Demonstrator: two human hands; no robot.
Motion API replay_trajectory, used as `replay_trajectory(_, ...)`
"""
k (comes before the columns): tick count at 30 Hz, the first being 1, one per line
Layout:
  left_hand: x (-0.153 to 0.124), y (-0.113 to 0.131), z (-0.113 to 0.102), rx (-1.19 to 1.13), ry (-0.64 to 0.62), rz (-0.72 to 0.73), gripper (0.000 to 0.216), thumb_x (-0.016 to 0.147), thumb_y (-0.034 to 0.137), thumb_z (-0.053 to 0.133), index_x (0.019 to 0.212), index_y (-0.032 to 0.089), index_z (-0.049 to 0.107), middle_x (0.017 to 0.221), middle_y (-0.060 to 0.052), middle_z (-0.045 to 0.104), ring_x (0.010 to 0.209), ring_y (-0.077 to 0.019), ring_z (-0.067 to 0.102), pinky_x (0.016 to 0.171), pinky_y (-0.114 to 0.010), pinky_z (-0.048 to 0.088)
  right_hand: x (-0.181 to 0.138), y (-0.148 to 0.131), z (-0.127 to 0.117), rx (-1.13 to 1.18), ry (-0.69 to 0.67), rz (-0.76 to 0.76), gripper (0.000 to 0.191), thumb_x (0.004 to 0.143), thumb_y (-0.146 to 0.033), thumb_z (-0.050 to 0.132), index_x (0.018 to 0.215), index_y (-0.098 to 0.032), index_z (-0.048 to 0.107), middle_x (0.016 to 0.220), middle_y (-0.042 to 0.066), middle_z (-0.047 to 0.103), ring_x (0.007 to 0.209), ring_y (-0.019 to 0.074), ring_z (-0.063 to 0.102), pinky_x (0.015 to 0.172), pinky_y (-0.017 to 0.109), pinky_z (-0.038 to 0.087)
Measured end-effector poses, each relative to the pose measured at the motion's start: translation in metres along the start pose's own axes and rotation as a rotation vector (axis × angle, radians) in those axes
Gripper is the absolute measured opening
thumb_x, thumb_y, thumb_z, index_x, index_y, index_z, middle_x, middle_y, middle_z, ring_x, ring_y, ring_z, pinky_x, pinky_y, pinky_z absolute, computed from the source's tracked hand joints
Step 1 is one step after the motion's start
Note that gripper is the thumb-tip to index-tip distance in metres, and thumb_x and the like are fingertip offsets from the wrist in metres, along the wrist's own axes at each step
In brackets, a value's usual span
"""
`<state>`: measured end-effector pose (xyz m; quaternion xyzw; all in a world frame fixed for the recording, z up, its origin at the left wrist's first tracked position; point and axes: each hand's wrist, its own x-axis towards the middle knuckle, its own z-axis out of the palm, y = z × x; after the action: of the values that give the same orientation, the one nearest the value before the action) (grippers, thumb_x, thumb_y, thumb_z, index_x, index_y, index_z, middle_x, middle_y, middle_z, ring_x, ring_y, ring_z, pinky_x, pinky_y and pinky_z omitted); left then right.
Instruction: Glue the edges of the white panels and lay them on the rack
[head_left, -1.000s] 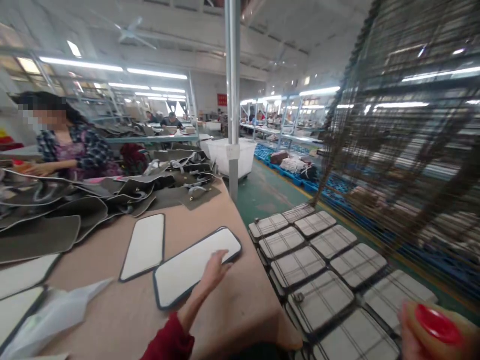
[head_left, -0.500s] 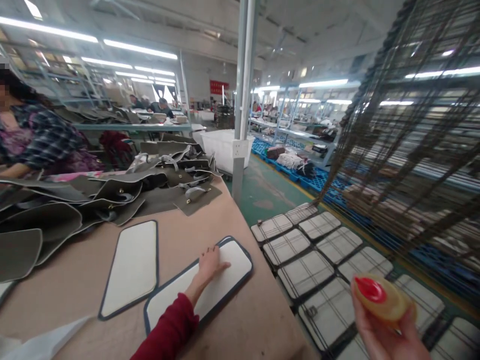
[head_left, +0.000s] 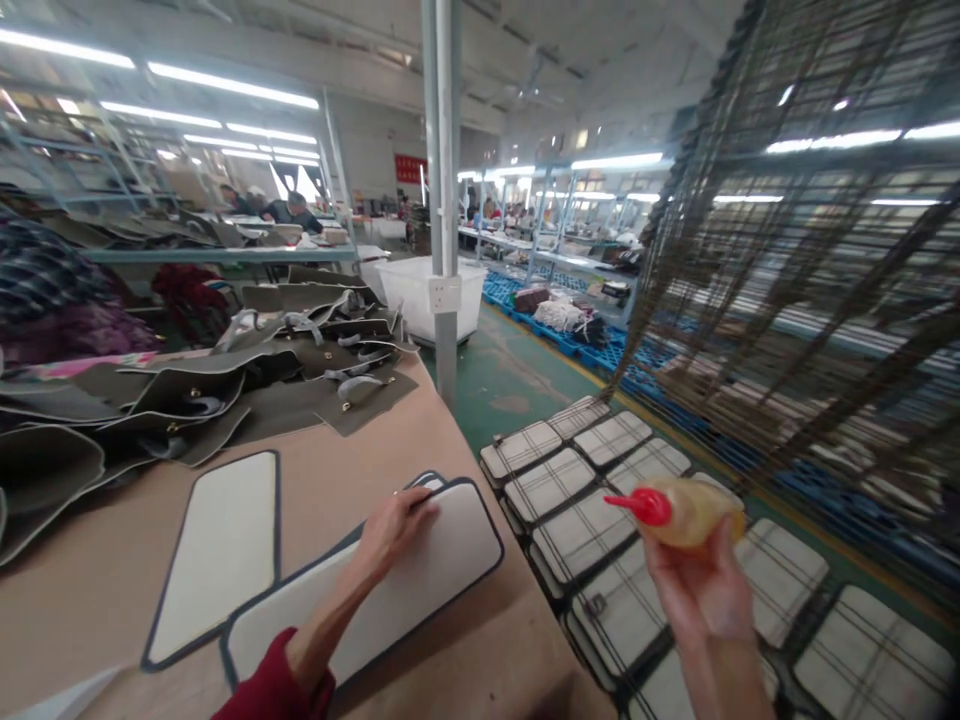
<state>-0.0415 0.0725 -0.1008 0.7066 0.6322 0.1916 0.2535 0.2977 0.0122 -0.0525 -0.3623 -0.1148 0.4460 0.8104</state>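
Note:
My left hand [head_left: 396,530] pinches the upper long edge of a white panel [head_left: 442,565] with dark blue edging and rounded corners. That panel is slightly tilted over another like it, whose rim [head_left: 424,480] shows behind my fingers. To their left a separate white panel [head_left: 221,550] with the same edging lies flat on the table. In my right hand [head_left: 701,580] is a squeeze bottle [head_left: 694,510] of yellowish liquid with a red nozzle pointing left. It is held above the rack, off the table's right side.
Grey-brown bag pieces [head_left: 225,390] with straps pile up on the far left of the tan table [head_left: 390,450]. A metal post [head_left: 445,350] and a white bin [head_left: 397,300] stand beyond. At right, a wire rack [head_left: 600,540] bears several white panels. A person's plaid sleeve [head_left: 37,270] shows at left.
My left hand has gone from lying spread on the panel to gripping its edge, and the panel has lifted a little. My right hand has brought the bottle left and up, turning its nozzle leftward.

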Motion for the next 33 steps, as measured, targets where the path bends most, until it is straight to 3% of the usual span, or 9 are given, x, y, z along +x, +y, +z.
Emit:
replay_trajectory(5, -0.012, 0.062, -0.046, -0.052, -0.146, 0.228, 0.035, 0.087, 0.040, 0.048, 0.094, 0.018, 0.074, 0.089, -0.004, 0.074, 0.085, -0.0225, 0.064, 0.073, -0.026, 0.043, 0.005, -0.025, 0.043, 0.001, -0.221, -0.064, 0.056, 0.055, -0.048, 0.085, 0.103, -0.025, 0.069, 0.103, 0.002, 0.074, 0.108, 0.0243, 0.065, 0.104, 0.044, 0.046)
replay_trajectory(11, -0.020, 0.131, -0.082, -0.099, -0.427, 0.426, 0.031, 0.083, 0.037, 0.054, 0.085, 0.015, 0.075, 0.070, 0.001, 0.065, 0.067, -0.0150, 0.055, 0.058, -0.019, 0.038, 0.005, -0.068, 0.078, -0.057, -0.610, -0.065, 0.063, 0.050, -0.042, 0.088, 0.107, -0.026, 0.066, 0.107, 0.006, 0.074, 0.115, 0.0337, 0.061, 0.104, 0.059, 0.042)
replay_trajectory(14, -0.021, 0.153, -0.091, -0.116, -0.541, 0.492, 0.029, 0.082, 0.036, 0.056, 0.078, 0.014, 0.074, 0.063, 0.002, 0.059, 0.060, -0.0124, 0.049, 0.054, -0.019, 0.034, 0.006, -0.081, 0.085, -0.094, -0.712, -0.057, 0.066, 0.047, -0.038, 0.089, 0.108, -0.026, 0.065, 0.105, 0.006, 0.074, 0.115, 0.0349, 0.061, 0.101, 0.060, 0.044)
replay_trajectory(19, -0.024, 0.168, -0.099, -0.108, -0.636, 0.534, 0.028, 0.082, 0.035, 0.057, 0.083, 0.014, 0.076, 0.066, 0.002, 0.062, 0.062, -0.0132, 0.050, 0.057, -0.019, 0.037, 0.003, -0.087, 0.087, -0.136, -0.766, -0.026, 0.065, 0.043, -0.036, 0.090, 0.102, -0.026, 0.066, 0.093, 0.005, 0.076, 0.112, 0.0357, 0.063, 0.097, 0.060, 0.048)
replay_trajectory(26, -0.033, 0.177, -0.106, -0.176, -0.727, 0.505, 0.023, 0.076, 0.033, 0.065, 0.084, 0.016, 0.078, 0.079, -0.002, 0.073, 0.079, -0.0232, 0.063, 0.070, -0.025, 0.047, -0.006, -0.091, 0.091, -0.159, -0.786, 0.007, 0.065, 0.039, -0.038, 0.090, 0.099, -0.024, 0.068, 0.084, 0.004, 0.076, 0.106, 0.0367, 0.066, 0.093, 0.060, 0.050)
replay_trajectory(33, -0.039, 0.182, -0.105, -0.220, -0.833, 0.532, 0.022, 0.079, 0.030, 0.066, 0.089, 0.016, 0.079, 0.084, -0.004, 0.075, 0.081, -0.0229, 0.065, 0.069, -0.024, 0.049, -0.011, -0.089, 0.094, -0.175, -0.848, 0.048, 0.070, 0.039, -0.040, 0.090, 0.104, -0.026, 0.067, 0.093, 0.005, 0.076, 0.103, 0.0368, 0.067, 0.092, 0.060, 0.051)
